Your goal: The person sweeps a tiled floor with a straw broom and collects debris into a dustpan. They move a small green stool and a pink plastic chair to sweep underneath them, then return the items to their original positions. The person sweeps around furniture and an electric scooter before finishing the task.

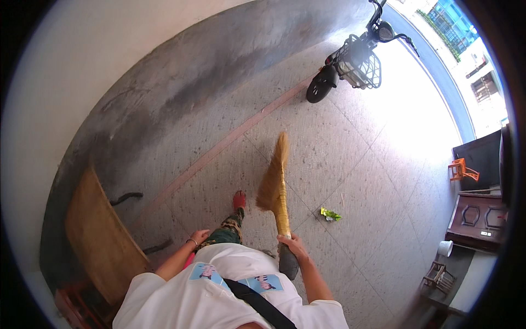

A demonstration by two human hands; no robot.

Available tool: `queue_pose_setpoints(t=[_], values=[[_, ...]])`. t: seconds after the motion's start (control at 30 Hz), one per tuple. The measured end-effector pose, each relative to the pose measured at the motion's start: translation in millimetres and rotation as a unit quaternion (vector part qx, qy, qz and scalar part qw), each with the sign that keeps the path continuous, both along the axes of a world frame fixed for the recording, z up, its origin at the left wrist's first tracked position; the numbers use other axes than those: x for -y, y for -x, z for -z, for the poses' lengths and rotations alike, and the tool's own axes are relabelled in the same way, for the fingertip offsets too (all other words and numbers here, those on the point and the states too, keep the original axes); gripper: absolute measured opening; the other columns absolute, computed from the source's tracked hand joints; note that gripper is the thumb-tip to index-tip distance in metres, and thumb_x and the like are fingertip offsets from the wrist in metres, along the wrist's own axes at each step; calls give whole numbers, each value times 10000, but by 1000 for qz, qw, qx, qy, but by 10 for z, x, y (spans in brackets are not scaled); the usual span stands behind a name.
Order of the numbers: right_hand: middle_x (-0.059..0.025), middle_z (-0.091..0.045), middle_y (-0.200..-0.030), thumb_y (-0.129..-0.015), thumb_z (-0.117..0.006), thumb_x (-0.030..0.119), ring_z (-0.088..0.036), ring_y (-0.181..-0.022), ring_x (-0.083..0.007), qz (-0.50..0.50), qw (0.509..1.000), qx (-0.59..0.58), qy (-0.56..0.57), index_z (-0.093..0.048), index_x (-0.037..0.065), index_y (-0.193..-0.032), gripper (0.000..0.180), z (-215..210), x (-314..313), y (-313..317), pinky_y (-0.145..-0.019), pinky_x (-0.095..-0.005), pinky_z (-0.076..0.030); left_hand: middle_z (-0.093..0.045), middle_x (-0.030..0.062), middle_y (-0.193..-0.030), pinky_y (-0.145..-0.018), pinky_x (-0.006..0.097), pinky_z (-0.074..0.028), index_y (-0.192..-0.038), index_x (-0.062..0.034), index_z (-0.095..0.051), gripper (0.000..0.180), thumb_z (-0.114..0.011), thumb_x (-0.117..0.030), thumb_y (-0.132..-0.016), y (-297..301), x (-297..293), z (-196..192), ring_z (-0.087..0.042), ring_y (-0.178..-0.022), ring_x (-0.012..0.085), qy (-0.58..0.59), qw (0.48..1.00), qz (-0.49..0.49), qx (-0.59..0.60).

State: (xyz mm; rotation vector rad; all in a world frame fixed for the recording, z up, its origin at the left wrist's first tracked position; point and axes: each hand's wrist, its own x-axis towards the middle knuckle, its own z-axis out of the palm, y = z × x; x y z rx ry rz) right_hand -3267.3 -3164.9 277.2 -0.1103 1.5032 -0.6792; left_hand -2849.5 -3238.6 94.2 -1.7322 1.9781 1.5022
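My right hand [296, 248] is closed around the handle of a straw broom [280, 189]. The broom's tan bristles point forward, away from me, and its grip below my hand is dark grey. With a bracelet at the wrist, my left hand [199, 237] hangs beside my thigh, fingers loosely apart; I see nothing in it. A small pink thing, partly hidden, shows under my left forearm. On the floor to the right of the broom lies a crumpled green-yellow wrapper [330, 214].
An electric scooter [350, 63] with a wire basket stands ahead by the grey wall. A wooden board [104, 236] leans at the left. Along the right are an orange stool [463, 170], a dark wooden cabinet [475, 217], a white container [445, 248] and a small wooden stool [436, 277].
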Motion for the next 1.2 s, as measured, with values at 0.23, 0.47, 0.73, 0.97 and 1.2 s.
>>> queue_pose_setpoints(t=[0.23,0.47,0.73,0.97,1.2], values=[[-60,-533,-683,-778,-592,219,-538,-529,-148,-13,990,97,106,-480,54,-903,235,-263,1946,-83,-459,-281,-461,-629,123,-934,-725,308,-476,-1154,-92,-519,398,-557,-196,-772,132,1022,-296,-613,-792,223,-20,999,-21,19],[-74,-546,-640,-761,-579,258,-530,-489,-175,-19,982,138,129,-498,41,-878,259,442,4181,-421,-478,-294,-462,-601,122,-1025,-787,287,-458,-1185,-70,-492,406,-548,-185,-800,606,1919,-638,-586,-895,179,-99,990,-96,-31],[-72,-598,-712,-712,-625,353,-562,-564,-173,-52,983,163,63,-595,63,-800,304,1521,4920,373,-533,-300,-446,-594,121,-1048,-809,299,-451,-1204,-111,-480,433,-550,-209,-788,726,2396,-577,-580,-917,206,-125,988,-75,43],[-107,-562,-676,-756,-584,312,-547,-535,-201,163,976,143,-6,-502,18,-864,324,772,3640,1319,-517,-314,-478,-598,121,-1038,-809,301,-456,-1199,-95,-480,421,-556,-160,-790,1151,3075,-249,-584,-916,195,-115,992,-34,24],[-136,-547,-702,-737,-600,225,-553,-534,-234,381,908,155,-80,-417,74,-954,322,649,2567,1864,-478,-366,-494,-544,161,-1129,-824,300,-451,-1201,-56,-466,419,-553,-108,-794,2199,4309,-577,-564,-978,188,-111,991,-50,-54]])
